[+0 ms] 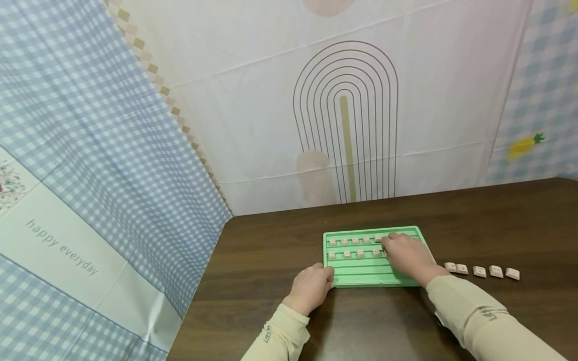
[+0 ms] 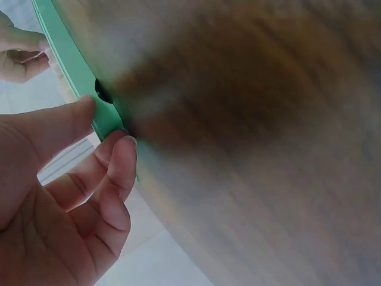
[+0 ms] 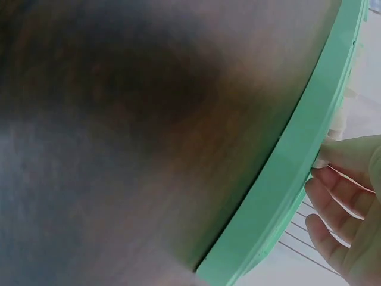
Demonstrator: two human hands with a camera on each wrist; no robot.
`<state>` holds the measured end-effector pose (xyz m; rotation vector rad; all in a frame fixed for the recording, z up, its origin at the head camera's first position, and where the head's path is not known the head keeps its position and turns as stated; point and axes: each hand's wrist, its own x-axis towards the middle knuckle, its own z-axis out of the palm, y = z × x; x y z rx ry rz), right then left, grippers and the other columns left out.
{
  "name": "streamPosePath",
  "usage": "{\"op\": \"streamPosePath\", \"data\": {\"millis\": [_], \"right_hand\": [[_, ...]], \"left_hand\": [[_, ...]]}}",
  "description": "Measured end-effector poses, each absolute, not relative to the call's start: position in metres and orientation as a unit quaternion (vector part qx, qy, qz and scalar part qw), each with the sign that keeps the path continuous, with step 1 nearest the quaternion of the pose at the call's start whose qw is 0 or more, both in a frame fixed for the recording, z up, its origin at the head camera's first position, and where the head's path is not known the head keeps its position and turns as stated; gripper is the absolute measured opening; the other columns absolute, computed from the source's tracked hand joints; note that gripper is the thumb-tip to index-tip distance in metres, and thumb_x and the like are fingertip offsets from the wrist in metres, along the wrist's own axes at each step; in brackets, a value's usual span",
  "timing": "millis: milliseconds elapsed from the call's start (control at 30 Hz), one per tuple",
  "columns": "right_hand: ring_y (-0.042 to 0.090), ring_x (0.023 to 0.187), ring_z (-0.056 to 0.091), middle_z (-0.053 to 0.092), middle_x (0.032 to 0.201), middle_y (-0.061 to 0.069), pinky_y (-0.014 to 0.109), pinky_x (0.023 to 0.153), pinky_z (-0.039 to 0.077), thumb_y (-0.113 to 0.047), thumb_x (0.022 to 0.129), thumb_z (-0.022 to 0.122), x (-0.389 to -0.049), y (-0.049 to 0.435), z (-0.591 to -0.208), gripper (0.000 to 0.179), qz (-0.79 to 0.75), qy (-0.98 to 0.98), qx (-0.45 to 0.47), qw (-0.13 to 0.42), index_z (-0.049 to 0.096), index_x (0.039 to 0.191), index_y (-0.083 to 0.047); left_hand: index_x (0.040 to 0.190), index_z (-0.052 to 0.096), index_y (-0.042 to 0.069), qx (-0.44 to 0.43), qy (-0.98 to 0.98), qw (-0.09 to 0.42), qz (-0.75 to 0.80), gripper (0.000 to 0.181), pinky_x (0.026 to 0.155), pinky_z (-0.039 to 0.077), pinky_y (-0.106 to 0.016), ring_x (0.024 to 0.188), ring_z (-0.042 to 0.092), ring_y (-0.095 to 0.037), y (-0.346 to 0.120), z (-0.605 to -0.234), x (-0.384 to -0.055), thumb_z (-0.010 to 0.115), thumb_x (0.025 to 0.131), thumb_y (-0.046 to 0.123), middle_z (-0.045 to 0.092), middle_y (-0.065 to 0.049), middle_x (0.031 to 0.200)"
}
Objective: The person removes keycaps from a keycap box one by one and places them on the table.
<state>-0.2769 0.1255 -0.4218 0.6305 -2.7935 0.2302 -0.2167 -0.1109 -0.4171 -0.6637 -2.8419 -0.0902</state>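
A light green tray with raised ridges lies on the table. White keycaps with small dark marks stand on it in two rows, along the top and second ridges. My left hand grips the tray's near left corner, thumb on the rim and fingers curled at its underside in the left wrist view. Over the right part of the tray is my right hand, at the right end of the keycap rows. In the right wrist view its thumb and index finger pinch a small white keycap, mostly hidden behind the fingertips.
Several loose white keycaps lie in a line on the dark wooden table, right of the tray and beside the right forearm. A patterned cloth hangs behind the table, and a blue checked one at the left.
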Motion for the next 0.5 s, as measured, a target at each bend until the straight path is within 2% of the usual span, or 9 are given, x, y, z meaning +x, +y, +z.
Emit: {"op": "streamPosePath", "data": {"millis": [200,400,500], "right_hand": [[0.022,0.076,0.061,0.064,0.087,0.006,0.038,0.059,0.049,-0.010,0.083,0.063,-0.278,0.141,-0.412,0.010,0.119,-0.967,0.198,0.108,0.065,0.092,-0.007],[0.030,0.084,0.059,0.062,0.099,0.017,0.042,0.061,0.047,-0.014,0.088,0.054,-0.282,0.178,-0.401,0.023,0.179,-0.972,0.139,0.069,0.063,0.105,-0.002],[0.032,0.084,0.057,0.060,0.099,0.019,0.042,0.060,0.046,-0.015,0.089,0.053,-0.281,0.196,-0.401,0.024,0.185,-0.975,0.117,0.047,0.062,0.106,0.000]], "left_hand": [[0.075,0.058,0.018,-0.232,-0.966,0.113,-0.026,0.014,0.050,0.035,-0.018,0.057,0.049,-0.007,-0.111,-0.417,-0.217,0.070,0.080,0.021,0.053,0.005,0.069],[0.074,0.061,0.019,-0.232,-0.965,0.114,-0.038,0.013,0.051,0.039,-0.019,0.059,0.055,-0.008,-0.112,-0.416,-0.219,0.072,0.079,0.023,0.056,0.006,0.068],[0.071,0.060,0.020,-0.232,-0.966,0.109,-0.041,0.015,0.052,0.040,-0.020,0.060,0.056,-0.008,-0.112,-0.415,-0.221,0.072,0.078,0.025,0.056,0.007,0.067]]}}
